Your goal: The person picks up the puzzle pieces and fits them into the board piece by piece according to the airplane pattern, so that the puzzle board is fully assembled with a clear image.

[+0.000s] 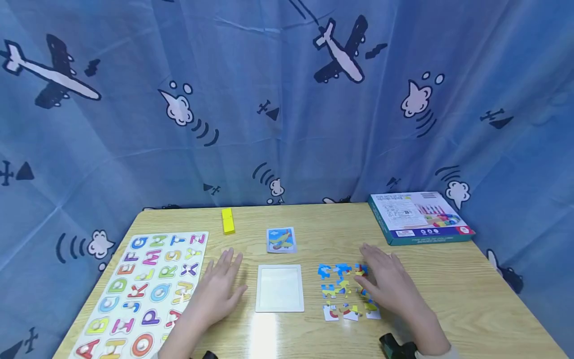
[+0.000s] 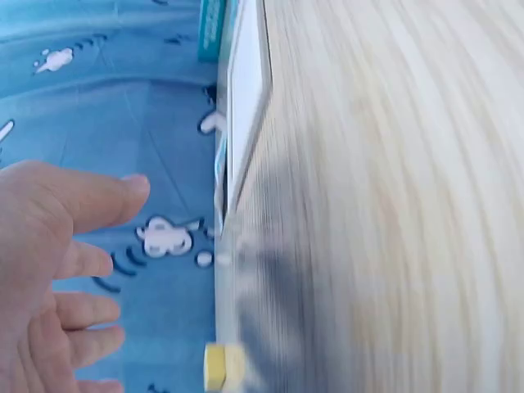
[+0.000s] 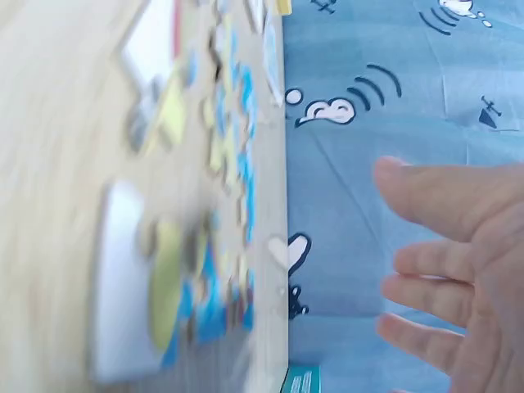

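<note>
My left hand [image 1: 218, 289] has its fingers spread, between the letter board and a white square puzzle tray [image 1: 280, 289]. It holds nothing; the left wrist view shows the palm and loosely bent fingers apart from the tray's edge [image 2: 260, 90]. On the other side, my right hand [image 1: 387, 281] hovers at the right edge of several loose jigsaw pieces [image 1: 331, 314], partly covering some. Its fingers are extended and hold nothing in the right wrist view, where blurred pieces [image 3: 131, 286] lie on the table. Behind the tray lies a small picture card [image 1: 281, 240] with a yellow plane.
A letter board [image 1: 148, 289] with colored knobbed letters covers the table's left side. Two yellow blocks [image 1: 227, 221] lie near the back edge. At the back right sits a flat game box [image 1: 421, 217]. A blue airplane-print curtain [image 1: 278, 99] hangs behind the wooden table [image 1: 471, 299].
</note>
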{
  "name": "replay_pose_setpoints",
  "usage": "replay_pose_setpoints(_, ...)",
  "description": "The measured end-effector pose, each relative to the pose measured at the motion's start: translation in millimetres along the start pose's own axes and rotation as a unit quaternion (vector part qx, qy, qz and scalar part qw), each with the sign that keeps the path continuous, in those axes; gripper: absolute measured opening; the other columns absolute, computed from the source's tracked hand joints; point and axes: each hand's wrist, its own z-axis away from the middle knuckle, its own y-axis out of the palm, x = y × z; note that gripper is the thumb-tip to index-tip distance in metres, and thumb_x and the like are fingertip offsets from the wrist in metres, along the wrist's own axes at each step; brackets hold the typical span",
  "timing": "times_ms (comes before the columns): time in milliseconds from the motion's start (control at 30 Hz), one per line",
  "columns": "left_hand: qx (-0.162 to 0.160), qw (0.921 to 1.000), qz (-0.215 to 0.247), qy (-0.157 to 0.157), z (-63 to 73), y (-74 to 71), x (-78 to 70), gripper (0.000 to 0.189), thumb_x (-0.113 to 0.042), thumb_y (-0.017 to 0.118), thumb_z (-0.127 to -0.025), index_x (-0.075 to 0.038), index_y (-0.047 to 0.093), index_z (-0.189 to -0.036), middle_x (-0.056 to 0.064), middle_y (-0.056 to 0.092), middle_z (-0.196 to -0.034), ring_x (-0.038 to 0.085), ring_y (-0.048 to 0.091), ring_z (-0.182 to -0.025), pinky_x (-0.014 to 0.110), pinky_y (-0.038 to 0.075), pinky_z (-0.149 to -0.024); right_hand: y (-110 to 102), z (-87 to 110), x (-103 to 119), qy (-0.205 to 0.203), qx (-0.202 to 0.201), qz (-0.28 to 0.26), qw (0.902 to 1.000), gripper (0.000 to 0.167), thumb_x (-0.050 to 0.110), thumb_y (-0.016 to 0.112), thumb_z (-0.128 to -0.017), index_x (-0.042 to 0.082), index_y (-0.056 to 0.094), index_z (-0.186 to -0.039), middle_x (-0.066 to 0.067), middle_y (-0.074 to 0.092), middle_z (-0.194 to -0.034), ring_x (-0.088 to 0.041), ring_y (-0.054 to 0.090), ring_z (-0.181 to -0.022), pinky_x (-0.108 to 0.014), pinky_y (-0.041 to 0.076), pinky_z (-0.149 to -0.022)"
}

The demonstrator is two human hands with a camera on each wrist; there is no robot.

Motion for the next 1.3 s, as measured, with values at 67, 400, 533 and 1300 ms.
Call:
replay_pose_setpoints(67,0.007,0.999,0.043,0.009,-2.7,3.2,-5.3,0.066,-0.035,0.064,-0.089,-0.006,0.041,-0.143,0.02,0.037,-0.149,0.033,0.034,-0.139,0.058,0.031,-0.111,2,-3.5,5,-0.014,0.002,-0.019,0.9997,0.063,0.033,0.068,-0.086,0.0,0.049,-0.135,-0.02,0.05,-0.138,-0.039,0.046,-0.128,-0.065,0.032,-0.106)
replay_pose_setpoints(400,0.071,0.9823,0.173,0.016,-8.0,22.7,-21.2,0.052,-0.025,0.058,-0.093,-0.004,0.046,-0.139,0.016,0.044,-0.145,0.033,0.043,-0.133,0.05,0.035,-0.111,11,-28.3,28,-0.01,0.065,-0.09,0.9938,0.05,0.028,0.068,-0.087,0.003,0.057,-0.129,-0.015,0.057,-0.131,-0.038,0.05,-0.124,-0.055,0.042,-0.104)
replay_pose_setpoints(533,0.076,0.9776,0.196,0.009,-7.1,28.7,-20.4,0.05,-0.02,0.058,-0.092,-0.003,0.047,-0.138,0.016,0.045,-0.144,0.033,0.043,-0.133,0.05,0.034,-0.112,19,-35.7,34,-0.001,0.089,-0.121,0.9887,0.045,0.024,0.068,-0.087,0.003,0.059,-0.126,-0.015,0.059,-0.128,-0.036,0.05,-0.124,-0.053,0.044,-0.103)
replay_pose_setpoints(1300,0.063,0.9813,0.18,0.023,-3.1,48.0,-6.6,0.048,-0.027,0.061,-0.09,-0.006,0.055,-0.133,0.007,0.046,-0.145,0.032,0.044,-0.132,0.047,0.036,-0.112,53,-38.8,46,-0.001,0.067,-0.034,0.9972,0.026,0.018,0.072,-0.083,0.007,0.068,-0.106,-0.006,0.061,-0.105,-0.025,0.056,-0.102,-0.045,0.052,-0.09)
